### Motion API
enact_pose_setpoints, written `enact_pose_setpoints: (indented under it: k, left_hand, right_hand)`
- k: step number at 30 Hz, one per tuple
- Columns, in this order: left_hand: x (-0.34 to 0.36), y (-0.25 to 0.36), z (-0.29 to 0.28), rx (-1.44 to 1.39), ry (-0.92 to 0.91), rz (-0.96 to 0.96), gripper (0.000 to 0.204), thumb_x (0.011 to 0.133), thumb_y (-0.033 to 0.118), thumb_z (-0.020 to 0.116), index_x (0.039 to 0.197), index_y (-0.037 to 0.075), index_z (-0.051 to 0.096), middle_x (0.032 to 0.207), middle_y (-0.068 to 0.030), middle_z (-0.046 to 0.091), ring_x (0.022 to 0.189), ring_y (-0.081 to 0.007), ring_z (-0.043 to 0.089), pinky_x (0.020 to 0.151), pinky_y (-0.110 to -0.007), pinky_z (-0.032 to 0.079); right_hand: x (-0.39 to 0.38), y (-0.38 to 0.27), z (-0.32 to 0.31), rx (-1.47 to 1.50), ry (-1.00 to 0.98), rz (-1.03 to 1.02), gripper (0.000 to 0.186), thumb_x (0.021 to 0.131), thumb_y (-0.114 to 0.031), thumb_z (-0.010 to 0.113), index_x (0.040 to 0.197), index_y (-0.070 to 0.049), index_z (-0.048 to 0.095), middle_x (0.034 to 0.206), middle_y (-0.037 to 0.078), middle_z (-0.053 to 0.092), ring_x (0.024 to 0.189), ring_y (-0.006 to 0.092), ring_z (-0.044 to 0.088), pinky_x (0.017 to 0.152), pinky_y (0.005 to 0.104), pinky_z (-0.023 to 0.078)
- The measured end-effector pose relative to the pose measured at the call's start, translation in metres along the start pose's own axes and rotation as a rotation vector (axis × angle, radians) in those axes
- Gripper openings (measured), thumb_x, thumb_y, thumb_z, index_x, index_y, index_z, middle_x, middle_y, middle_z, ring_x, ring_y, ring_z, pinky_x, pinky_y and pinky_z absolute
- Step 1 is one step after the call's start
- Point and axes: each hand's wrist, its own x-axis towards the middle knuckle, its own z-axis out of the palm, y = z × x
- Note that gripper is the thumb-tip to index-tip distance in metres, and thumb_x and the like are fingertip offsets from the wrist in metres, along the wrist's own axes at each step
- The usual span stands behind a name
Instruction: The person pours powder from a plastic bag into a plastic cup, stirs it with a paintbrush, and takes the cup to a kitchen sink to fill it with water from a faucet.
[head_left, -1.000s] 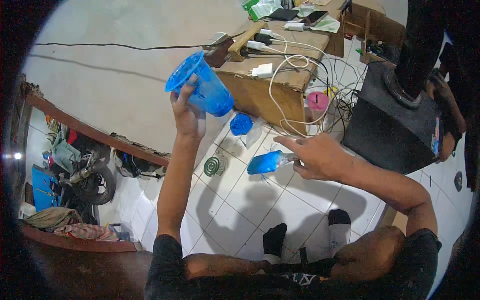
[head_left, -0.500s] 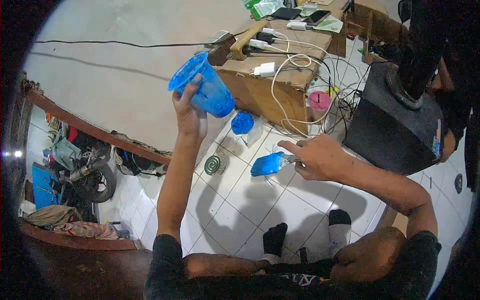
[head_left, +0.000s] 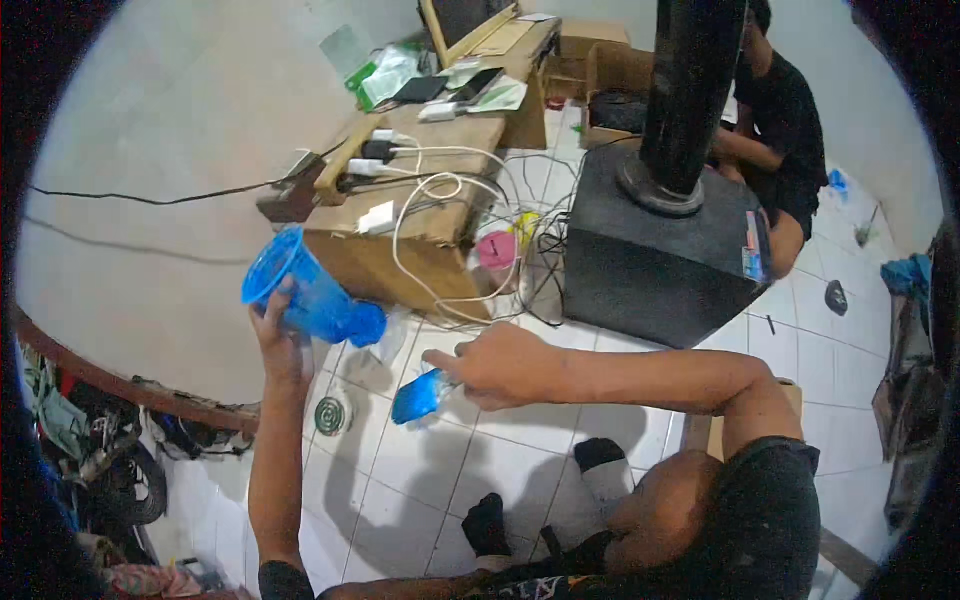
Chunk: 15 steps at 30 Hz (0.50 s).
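Note:
My left hand (head_left: pixel 280 335) grips a translucent blue plastic cup (head_left: pixel 292 280), tilted with its rim toward the upper left and smeared blue inside. Just behind the cup's base is a blue lump (head_left: pixel 368 325) by clear plastic on the tiles. My right hand (head_left: pixel 490 365) holds a paintbrush (head_left: pixel 416 397) with blue bristles low over the white floor, index finger pointing out to the left. A green coil (head_left: pixel 332 416) in a round holder lies left of the brush.
A worn desk (head_left: pixel 330 255) carries a power strip (head_left: pixel 335 170), chargers and cables. A black speaker-like box (head_left: pixel 645 275) with a thick column stands right. Behind it a person (head_left: pixel 775 130) in black sits. Cardboard boxes (head_left: pixel 615 85) are at the back, motorbike parts (head_left: pixel 135 485) lower left.
The view has swung up and to the right, showing the seated person and more of the back. My hands, still holding cup and brush, now appear lower and further left.

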Motion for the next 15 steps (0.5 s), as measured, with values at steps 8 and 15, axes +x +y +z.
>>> enact_pose_setpoints:
  k: [8,15]
  left_hand:
    - [-0.006,-0.001,0.013,-0.127,0.014,-0.076,0.052,0.077,0.020,0.070,0.121,0.006,0.045,0.114,-0.0086,0.051,0.105,-0.0209,0.051,0.090,-0.038,0.045]
    - [-0.007,0.001,0.013,-0.115,-0.032,-0.069,0.050,0.077,0.021,0.071,0.118,0.006,0.047,0.110,-0.0076,0.053,0.101,-0.0202,0.054,0.086,-0.037,0.047]
  right_hand:
    - [-0.003,0.005,0.002,-0.019,-0.017,-0.032,0.051,0.069,-0.018,0.062,0.116,-0.006,0.048,0.067,0.012,0.060,0.058,0.0326,0.062,0.050,0.0445,0.049]
    - [-0.006,0.003,0.006,-0.036,-0.091,-0.045,0.041,0.070,-0.020,0.062,0.107,-0.004,0.053,0.071,0.013,0.062,0.062,0.0322,0.063,0.054,0.0438,0.050]
